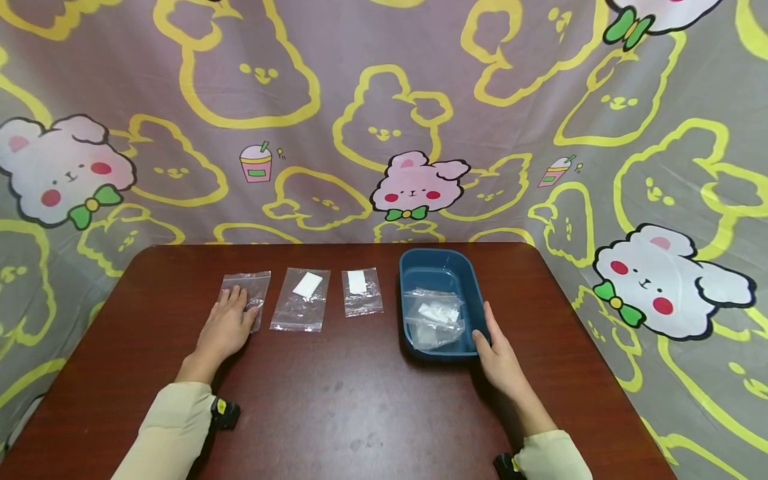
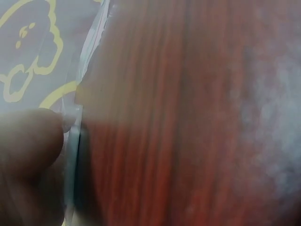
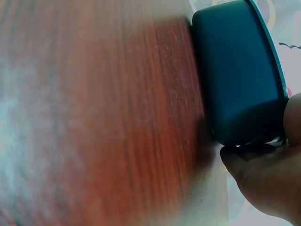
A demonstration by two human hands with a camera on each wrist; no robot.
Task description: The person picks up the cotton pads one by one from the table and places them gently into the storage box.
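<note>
A clear zip bag (image 1: 255,293) lies flat at the left of the row. My left hand (image 1: 225,327) rests on it, fingers stretched forward over the plastic and partly covering it. In the left wrist view the thumb (image 2: 33,141) shows beside the bag's clear edge (image 2: 73,165). At the right stands a dark blue plastic bin (image 1: 441,267), with several clear bags (image 1: 435,320) holding white contents inside. My right hand (image 1: 504,363) grips the bin's near right corner, thumb at the rim and fingers along the outer wall. The right wrist view shows the bin's side (image 3: 240,75) beside that hand.
Two more clear zip bags lie between hand and bin: one with a tilted white piece (image 1: 308,285), one with an upright white piece (image 1: 357,282). The brown wooden table (image 1: 336,413) ends at a patterned cloth (image 1: 324,153) behind and at the sides.
</note>
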